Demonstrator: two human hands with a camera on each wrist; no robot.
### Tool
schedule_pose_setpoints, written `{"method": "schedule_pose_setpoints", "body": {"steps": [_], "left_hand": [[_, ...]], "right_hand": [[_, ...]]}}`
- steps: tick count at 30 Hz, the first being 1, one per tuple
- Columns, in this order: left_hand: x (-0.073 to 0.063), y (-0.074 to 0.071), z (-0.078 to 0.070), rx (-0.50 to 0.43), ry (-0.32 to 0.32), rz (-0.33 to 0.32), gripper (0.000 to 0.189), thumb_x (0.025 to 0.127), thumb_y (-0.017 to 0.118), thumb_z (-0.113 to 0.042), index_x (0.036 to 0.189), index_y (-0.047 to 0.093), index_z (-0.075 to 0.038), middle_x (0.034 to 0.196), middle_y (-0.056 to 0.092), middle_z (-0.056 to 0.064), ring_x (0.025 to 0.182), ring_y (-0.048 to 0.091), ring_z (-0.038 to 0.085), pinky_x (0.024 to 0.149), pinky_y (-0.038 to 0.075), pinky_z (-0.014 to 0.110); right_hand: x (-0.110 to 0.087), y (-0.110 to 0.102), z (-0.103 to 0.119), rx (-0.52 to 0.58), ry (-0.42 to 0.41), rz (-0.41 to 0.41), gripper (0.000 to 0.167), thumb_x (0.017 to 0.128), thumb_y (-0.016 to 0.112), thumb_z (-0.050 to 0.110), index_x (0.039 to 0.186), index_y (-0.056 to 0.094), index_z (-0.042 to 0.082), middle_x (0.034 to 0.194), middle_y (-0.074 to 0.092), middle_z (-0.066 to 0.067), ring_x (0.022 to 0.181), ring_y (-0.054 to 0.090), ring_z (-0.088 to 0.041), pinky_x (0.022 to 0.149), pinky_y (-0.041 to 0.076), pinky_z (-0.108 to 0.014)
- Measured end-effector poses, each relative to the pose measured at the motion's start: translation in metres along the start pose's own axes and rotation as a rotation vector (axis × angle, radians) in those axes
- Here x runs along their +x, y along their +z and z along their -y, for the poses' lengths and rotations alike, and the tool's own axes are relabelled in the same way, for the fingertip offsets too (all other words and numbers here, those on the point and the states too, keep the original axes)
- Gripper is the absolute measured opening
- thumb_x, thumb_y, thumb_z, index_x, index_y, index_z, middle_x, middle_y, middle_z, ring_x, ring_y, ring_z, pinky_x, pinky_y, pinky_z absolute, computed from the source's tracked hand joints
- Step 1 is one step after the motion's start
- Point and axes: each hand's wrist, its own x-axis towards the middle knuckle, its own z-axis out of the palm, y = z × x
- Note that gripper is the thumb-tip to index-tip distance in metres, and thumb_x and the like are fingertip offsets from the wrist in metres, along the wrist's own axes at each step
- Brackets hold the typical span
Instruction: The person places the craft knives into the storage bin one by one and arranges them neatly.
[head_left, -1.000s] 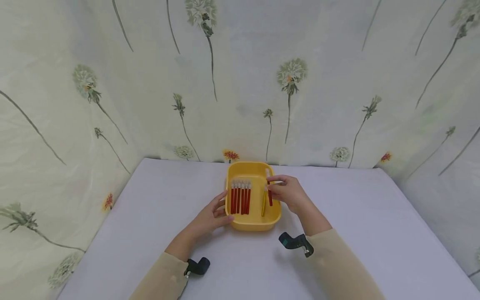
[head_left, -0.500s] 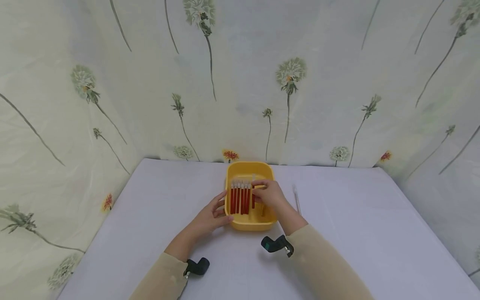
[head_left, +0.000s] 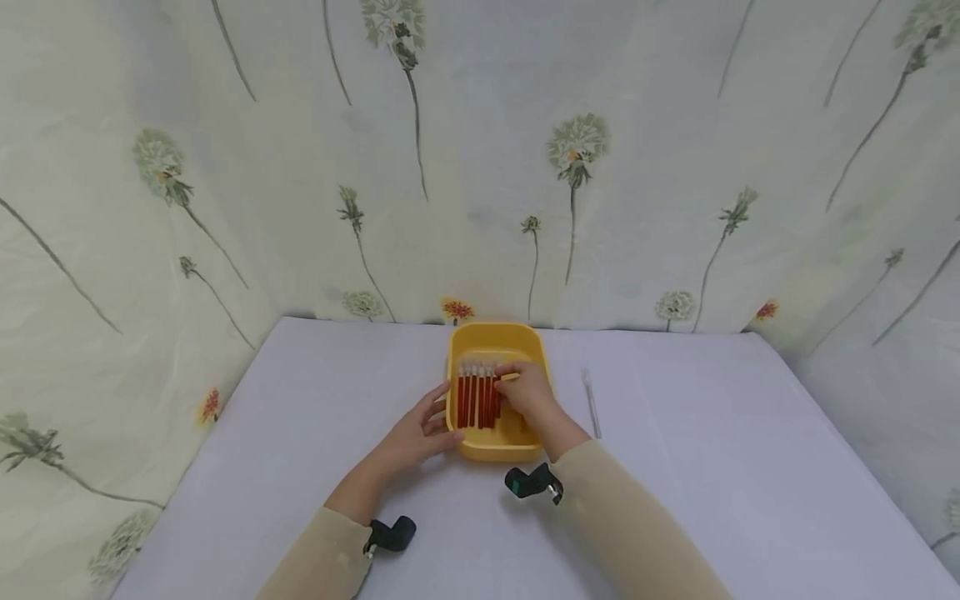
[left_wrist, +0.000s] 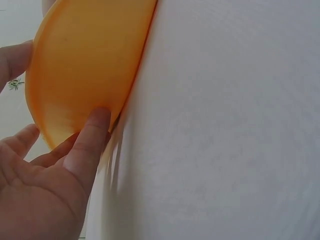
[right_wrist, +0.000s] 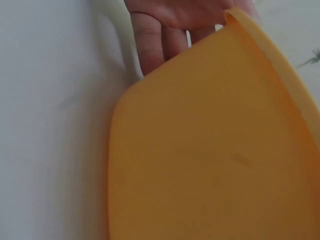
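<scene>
A yellow plastic tray stands on the table with a row of red-handled paintbrushes along its left side, their pale tips pointing away. My right hand reaches inside and pinches a red-handled brush at the row's right end; the fingers partly cover it. My left hand rests against the tray's left wall and near corner. In the left wrist view, its fairly straight fingers touch the outer wall. The right wrist view shows the tray's outer wall; the held brush is hidden there.
A slender clear stick with a pale tip lies on the white tabletop right of the tray. Behind the table hangs a dandelion-print cloth. A dark camera mount sits on each wrist.
My right hand has carried the red-handled brush leftward from the tray's right side to the row. A yellow brush seen earlier is now mostly covered. The left hand stays put.
</scene>
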Motion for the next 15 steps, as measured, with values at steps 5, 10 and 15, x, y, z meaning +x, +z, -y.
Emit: {"method": "schedule_pose_setpoints", "body": {"steps": [5,10,15], "left_hand": [[-0.0007,-0.0005,-0.0007,0.002,-0.002,0.009,0.09,0.089,0.078,-0.031,0.16,0.023,-0.032,0.157,0.036,0.014,0.138,0.045,0.035,0.108,0.043,0.05],[-0.0022,-0.001,-0.0017,0.005,0.007,0.007,0.09,0.089,0.078,-0.03,0.16,0.023,-0.03,0.156,0.037,0.014,0.137,0.046,0.035,0.107,0.044,0.05],[-0.002,-0.0014,-0.0012,0.013,0.003,0.0,0.09,0.089,0.078,-0.031,0.16,0.023,-0.031,0.157,0.037,0.013,0.138,0.046,0.034,0.107,0.044,0.05]], "right_hand": [[0.0037,0.0016,-0.0025,-0.074,0.014,-0.017,0.02,0.094,0.067,0.003,0.113,0.07,0.0,0.111,0.065,-0.017,0.082,0.062,-0.019,0.067,0.053,-0.025],[0.0041,0.0022,-0.0022,-0.073,0.031,-0.007,0.019,0.095,0.067,0.004,0.114,0.068,0.001,0.11,0.064,-0.017,0.083,0.062,-0.02,0.068,0.053,-0.026],[0.0037,0.0038,-0.0014,-0.07,0.038,0.002,0.019,0.096,0.065,0.004,0.115,0.067,0.001,0.108,0.064,-0.017,0.085,0.063,-0.021,0.069,0.055,-0.028]]}}
